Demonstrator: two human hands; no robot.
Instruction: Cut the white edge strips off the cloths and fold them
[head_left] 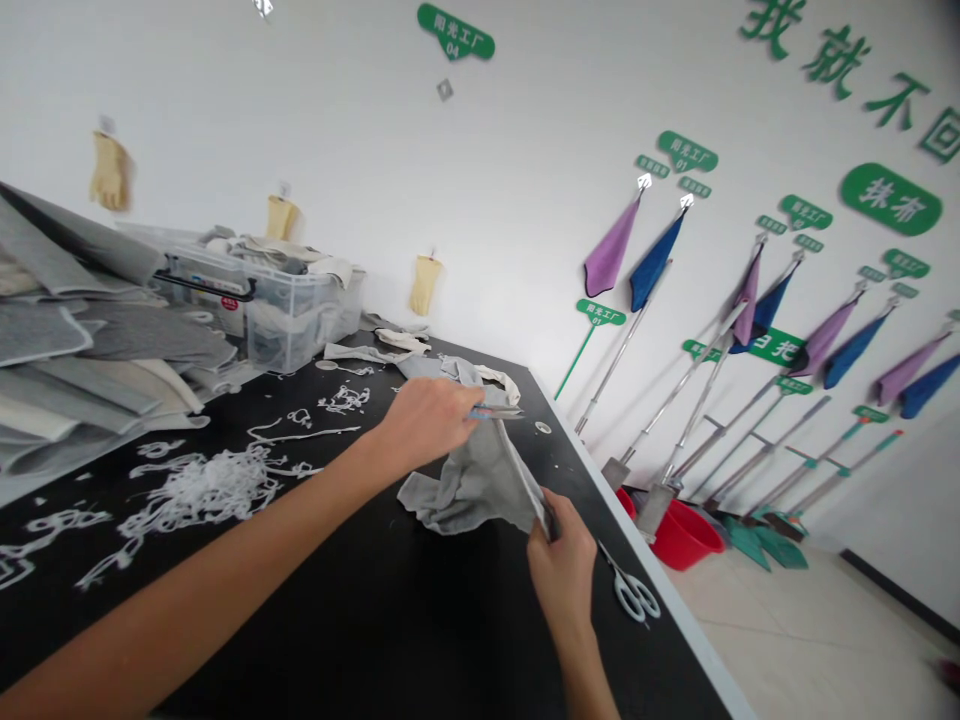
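My left hand (435, 425) is closed around small scissors (501, 411), their metal blades pointing right over the edge of a grey cloth (480, 480). Most of the scissors' handle is hidden in the fist. Lower right, my right hand (562, 550) pinches the cloth's near corner, stretching its pale edge in a line up toward the blades. The rest of the cloth droops in folds onto the black tabletop (360, 620). Beside my right hand lies a second pair of scissors (634, 590) with pale handles.
White trimmed threads (210, 485) are heaped on the left of the table. A stack of grey cloths (97, 350) and a clear plastic bin (285, 310) with more cloth stand behind. Mops and a red bucket (682, 535) are beyond the table's right edge.
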